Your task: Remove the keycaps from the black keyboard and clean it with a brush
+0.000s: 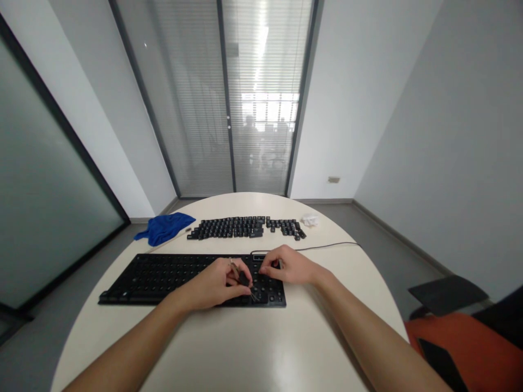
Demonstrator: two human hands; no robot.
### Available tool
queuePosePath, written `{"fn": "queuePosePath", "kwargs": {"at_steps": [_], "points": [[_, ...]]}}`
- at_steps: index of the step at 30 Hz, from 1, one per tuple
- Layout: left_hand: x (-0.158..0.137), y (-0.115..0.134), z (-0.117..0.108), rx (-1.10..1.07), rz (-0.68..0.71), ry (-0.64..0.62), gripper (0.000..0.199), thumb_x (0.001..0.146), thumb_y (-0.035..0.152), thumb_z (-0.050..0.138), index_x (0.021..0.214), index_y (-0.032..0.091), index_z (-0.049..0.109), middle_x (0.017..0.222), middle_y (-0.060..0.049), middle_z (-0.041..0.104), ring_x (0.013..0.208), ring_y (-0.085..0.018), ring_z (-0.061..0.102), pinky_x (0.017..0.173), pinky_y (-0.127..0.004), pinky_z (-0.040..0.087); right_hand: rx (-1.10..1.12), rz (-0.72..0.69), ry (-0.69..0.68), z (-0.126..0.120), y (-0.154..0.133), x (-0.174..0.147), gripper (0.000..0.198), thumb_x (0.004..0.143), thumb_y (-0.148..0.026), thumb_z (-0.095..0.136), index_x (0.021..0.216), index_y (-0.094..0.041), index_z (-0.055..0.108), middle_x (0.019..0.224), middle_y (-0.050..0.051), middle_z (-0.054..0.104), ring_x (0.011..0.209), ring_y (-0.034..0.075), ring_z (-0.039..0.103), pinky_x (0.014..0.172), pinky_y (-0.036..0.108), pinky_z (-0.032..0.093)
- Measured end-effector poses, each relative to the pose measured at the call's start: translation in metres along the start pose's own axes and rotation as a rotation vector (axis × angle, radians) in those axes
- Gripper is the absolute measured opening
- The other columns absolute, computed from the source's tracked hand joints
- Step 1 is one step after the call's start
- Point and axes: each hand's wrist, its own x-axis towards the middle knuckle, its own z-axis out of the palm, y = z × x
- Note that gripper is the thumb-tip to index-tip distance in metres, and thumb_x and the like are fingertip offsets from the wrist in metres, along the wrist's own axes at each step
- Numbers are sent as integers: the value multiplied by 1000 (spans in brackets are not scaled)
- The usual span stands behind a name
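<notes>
So the keyboard (155,277) lies right under both hands, long axis running left to right across the table (220,354). Right hand (284,265) is nearer its right end, left hand (224,283) just left of that. Left grip is closed around a small dark tool (244,279) with thin wires; right grip is nearly pinched, can't tell if it's got anything. Loose keys (229,227) sit beyond, straight on the table, not in any container.

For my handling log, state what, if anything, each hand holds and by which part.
Left hand: apparently a small wire-ended tool, by its dark end. Right hand: cannot tell.
</notes>
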Motion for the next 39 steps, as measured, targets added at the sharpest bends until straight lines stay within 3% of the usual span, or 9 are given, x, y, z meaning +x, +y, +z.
{"fn": "queuePosePath", "kwargs": {"at_steps": [4,12,20,33,39], "points": [[-1,3,-4,80,76,26,19,81,28,69,95,16,67,93,-5,70,75,-15,68,67,-24,52,4,-2,-6,0,1,0,24,87,-31,60,87,-15,78,73,4,72,65,14,58,61,25,42],[0,3,0,109,32,-5,19,82,28,69,97,16,66,79,-2,68,69,-14,65,59,-21,48,4,11,-16,0,2,-1,23,87,-31,61,87,-15,78,73,3,73,66,14,59,62,25,43],[-1,5,7,201,124,26,17,82,27,69,97,17,69,97,-5,70,79,-16,68,75,-25,54,80,13,-73,-3,3,-2,22,83,-30,66,96,-18,79,89,4,78,78,17,67,74,27,49],[0,7,19,257,181,36,17,86,29,66,98,18,69,103,-6,68,82,-16,67,78,-26,54,64,25,-68,-2,4,-1,21,81,-29,66,94,-20,79,86,2,78,78,17,68,74,26,49],[2,8,29,415,286,33,14,88,26,64,99,19,66,97,-6,67,83,-17,63,78,-28,52,62,33,-66,-3,1,-2,20,81,-26,65,94,-19,79,85,3,77,77,17,69,70,24,49]]}}
